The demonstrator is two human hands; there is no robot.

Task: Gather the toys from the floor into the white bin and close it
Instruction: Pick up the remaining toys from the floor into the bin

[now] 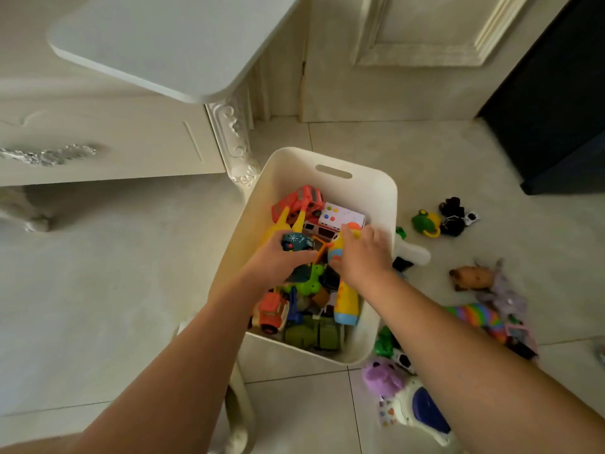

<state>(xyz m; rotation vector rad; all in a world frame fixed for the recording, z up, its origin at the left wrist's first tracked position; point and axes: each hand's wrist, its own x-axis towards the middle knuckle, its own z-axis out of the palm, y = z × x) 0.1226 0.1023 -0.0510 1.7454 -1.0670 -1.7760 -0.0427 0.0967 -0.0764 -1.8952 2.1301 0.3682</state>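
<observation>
Both hands reach into the white bin point(386, 191) on the floor, approx. half full of toys. Left hand point(278, 260) curls around a dark teal toy point(296, 242); right hand point(363, 253) grips a yellow-orange toy point(337, 249). Mid-gathering: next, release both, then collect toys w/ the green frog point(425, 221) and purple plush point(381, 376) right of the bin.

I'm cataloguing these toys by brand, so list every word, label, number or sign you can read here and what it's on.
No readable text in this view.
White box toy in the white bin: coloured dots only, no letters.
Dark teal toy in the left hand: a pale sun-like mark, no words.
Sticker sheet on the floor: small pictures, too blurred to read.
</observation>
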